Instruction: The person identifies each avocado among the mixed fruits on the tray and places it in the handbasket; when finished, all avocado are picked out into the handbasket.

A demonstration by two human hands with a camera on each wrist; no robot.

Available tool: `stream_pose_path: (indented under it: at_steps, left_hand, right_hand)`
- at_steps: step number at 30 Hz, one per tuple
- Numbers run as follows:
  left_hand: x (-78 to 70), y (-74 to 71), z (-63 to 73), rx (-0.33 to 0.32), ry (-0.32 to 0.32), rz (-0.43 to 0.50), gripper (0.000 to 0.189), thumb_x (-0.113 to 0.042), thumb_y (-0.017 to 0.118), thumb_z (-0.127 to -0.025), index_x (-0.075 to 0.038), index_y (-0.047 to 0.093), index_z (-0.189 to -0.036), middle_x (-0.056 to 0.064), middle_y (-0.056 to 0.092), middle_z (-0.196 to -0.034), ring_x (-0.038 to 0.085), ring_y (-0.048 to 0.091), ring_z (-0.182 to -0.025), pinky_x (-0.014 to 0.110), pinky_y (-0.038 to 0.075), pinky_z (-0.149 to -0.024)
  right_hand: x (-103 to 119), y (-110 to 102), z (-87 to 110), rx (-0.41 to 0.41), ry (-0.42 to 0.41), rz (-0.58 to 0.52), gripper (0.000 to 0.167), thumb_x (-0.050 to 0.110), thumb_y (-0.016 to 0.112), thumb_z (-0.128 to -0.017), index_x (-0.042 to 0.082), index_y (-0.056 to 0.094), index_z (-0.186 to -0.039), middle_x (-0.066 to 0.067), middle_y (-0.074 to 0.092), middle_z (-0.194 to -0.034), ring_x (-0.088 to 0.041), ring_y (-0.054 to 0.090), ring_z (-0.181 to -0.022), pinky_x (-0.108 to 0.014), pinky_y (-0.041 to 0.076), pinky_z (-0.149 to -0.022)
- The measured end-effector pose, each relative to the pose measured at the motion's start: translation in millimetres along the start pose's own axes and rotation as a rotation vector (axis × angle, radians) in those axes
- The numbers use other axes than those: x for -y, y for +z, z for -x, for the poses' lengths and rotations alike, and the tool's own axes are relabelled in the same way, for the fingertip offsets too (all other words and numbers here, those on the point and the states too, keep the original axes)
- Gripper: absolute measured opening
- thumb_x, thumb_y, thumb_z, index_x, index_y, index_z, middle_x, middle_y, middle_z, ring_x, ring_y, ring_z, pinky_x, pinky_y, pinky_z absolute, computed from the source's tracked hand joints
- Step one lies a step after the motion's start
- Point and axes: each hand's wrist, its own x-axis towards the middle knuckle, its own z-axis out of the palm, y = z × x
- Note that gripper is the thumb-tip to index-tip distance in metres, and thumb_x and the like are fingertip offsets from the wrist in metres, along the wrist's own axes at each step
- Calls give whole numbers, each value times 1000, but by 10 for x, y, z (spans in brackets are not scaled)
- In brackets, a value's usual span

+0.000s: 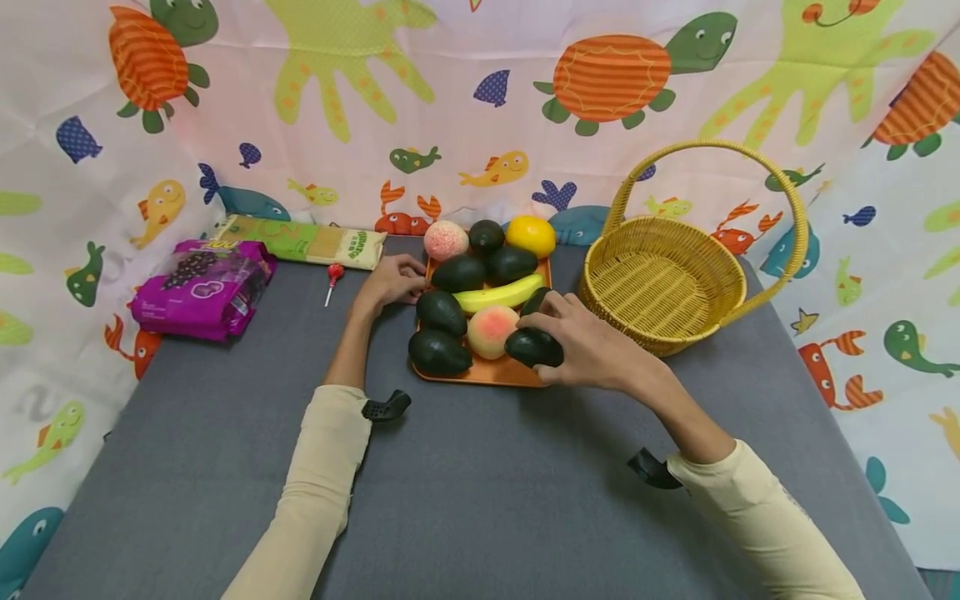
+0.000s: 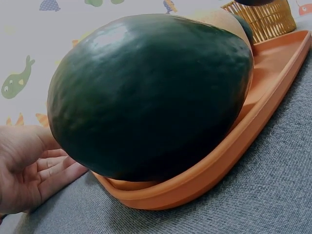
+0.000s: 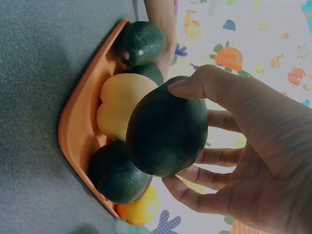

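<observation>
The right hand (image 1: 592,342) has its grip curled round a dark avocado (image 1: 532,347) at the near right corner of the orange tray (image 1: 487,372) on the grey tabletop (image 1: 480,483), while the left hand (image 1: 392,282) rests with relaxed fingers against the tray's left edge.

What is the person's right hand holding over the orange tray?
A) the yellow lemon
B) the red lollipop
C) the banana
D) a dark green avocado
D: the right hand has its thumb and fingers curled round a dark green avocado at the near right corner of the orange tray, while the banana and lemon lie untouched on the tray.
</observation>
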Motion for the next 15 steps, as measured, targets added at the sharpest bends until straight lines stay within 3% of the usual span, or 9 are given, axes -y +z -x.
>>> stream_pose_path:
  at_steps: [15]
  left_hand:
    - [9,-2,-3,-5,7,2,30,-13,68,-98,-1,65,-125,1,68,-87,7,66,-70,19,60,-63]
  right_hand:
    - [-79,-151,47,-56,108,-1,56,31,72,-94,9,58,-143,-15,53,-118,-27,52,-102,-38,49,-83]
